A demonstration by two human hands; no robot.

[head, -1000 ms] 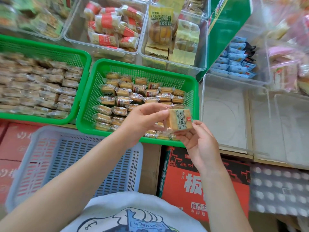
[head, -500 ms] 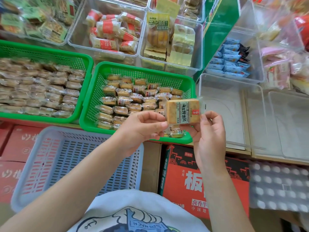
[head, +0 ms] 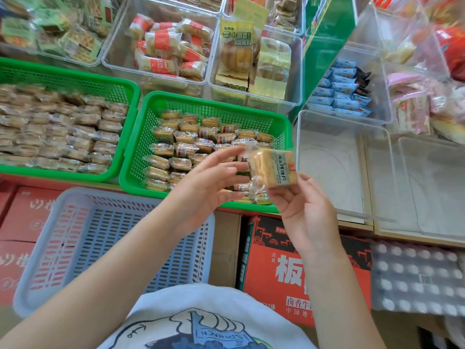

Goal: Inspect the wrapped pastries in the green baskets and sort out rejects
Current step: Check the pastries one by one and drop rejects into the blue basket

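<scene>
Right hand (head: 305, 210) pinches the wrapped pastry (head: 270, 168), now turned edge-on from a face-on view; left hand (head: 208, 180), fingers loosened, touches its wrapper. Inspection is probably ongoing. It hangs over the near right corner of the green basket (head: 141, 137); the grey basket (head: 50, 248) lies below, with open room.

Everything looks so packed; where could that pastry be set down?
The pale blue basket below the green baskets shows no packets, and the clear bin right of the near green basket looks bare. Both green baskets are crowded, the left one fullest.
</scene>
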